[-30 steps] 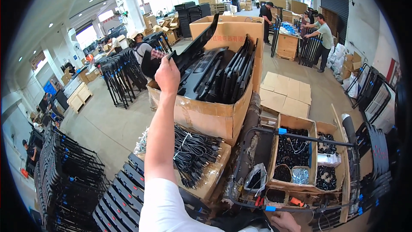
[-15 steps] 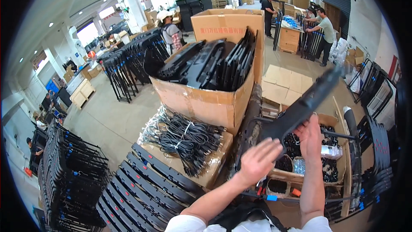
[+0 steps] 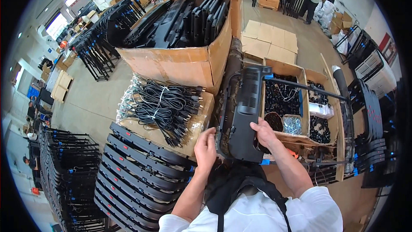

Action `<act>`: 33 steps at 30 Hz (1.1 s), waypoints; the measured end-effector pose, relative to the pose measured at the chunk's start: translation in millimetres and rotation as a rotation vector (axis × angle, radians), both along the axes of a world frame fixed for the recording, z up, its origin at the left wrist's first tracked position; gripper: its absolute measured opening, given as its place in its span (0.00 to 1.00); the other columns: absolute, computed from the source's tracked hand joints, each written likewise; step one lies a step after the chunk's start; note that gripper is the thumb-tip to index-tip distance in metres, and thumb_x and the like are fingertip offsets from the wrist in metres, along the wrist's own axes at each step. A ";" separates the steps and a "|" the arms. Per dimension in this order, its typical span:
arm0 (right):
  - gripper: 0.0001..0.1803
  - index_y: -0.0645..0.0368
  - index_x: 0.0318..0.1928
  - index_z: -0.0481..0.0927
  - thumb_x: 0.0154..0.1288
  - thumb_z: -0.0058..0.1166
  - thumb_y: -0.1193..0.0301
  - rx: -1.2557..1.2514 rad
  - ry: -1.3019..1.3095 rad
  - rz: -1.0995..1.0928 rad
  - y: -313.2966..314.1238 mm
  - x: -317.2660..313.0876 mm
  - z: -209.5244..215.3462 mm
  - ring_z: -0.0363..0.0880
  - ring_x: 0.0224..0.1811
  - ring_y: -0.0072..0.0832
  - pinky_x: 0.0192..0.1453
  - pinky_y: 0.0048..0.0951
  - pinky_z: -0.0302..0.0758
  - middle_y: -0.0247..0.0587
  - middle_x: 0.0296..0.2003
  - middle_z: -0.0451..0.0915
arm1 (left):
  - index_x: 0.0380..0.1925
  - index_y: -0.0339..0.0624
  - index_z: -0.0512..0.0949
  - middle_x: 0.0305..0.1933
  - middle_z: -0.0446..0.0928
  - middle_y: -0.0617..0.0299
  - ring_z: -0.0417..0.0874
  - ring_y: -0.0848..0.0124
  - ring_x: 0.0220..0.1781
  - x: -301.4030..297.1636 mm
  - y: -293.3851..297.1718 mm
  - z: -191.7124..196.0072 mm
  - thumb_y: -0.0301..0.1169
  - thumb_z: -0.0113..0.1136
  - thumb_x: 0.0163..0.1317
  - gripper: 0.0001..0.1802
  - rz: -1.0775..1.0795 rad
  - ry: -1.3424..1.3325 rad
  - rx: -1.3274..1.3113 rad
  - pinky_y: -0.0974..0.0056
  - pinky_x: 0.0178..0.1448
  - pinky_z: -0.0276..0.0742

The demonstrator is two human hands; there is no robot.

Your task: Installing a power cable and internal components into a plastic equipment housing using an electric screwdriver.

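Note:
A long black plastic cover (image 3: 245,133) with vent slots lies lengthwise in front of me. My right hand (image 3: 268,135) grips its right edge, the thumb on top and the fingers hidden beneath. To the left of the cover is my left hand (image 3: 206,148), its fingers extended and apart from the cover, holding nothing visible. Another black curved part (image 3: 224,120) runs along the cover's left side, partly hidden under it. A thin black bar (image 3: 307,88) reaches from near the cover's top over the parts bins.
A wooden tray (image 3: 305,99) at right holds small black parts and a bag of screws (image 3: 292,125). Bundled black cables (image 3: 165,105) lie on a carton. Behind stands a large carton (image 3: 171,62) of black covers. Stacked black panels (image 3: 137,167) fill the near left. Another person works far right.
The black cover has swung down from a raised, tilted position to lie in front of me. My left hand has moved left, off the cover. The view has tipped downward.

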State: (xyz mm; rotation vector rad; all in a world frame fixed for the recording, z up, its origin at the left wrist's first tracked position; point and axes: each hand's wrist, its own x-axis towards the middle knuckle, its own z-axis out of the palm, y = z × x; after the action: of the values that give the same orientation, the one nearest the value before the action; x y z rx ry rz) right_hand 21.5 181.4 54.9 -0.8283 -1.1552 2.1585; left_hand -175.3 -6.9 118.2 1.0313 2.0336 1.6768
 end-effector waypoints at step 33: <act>0.24 0.69 0.65 0.77 0.80 0.51 0.64 0.119 -0.546 -0.278 -21.3 138.8 70.7 0.87 0.43 0.24 0.46 0.24 0.83 0.45 0.48 0.88 | 0.44 0.39 0.85 0.43 0.85 0.52 0.87 0.59 0.45 93.3 128.0 -9.4 0.29 0.64 0.72 0.07 -0.644 0.105 -0.087 0.60 0.52 0.81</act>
State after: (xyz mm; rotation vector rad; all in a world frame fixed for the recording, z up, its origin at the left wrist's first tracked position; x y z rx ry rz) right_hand 160.3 160.1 125.6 -1.4835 -1.3112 1.6639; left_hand -82.0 121.1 108.8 1.5545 1.5610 1.2038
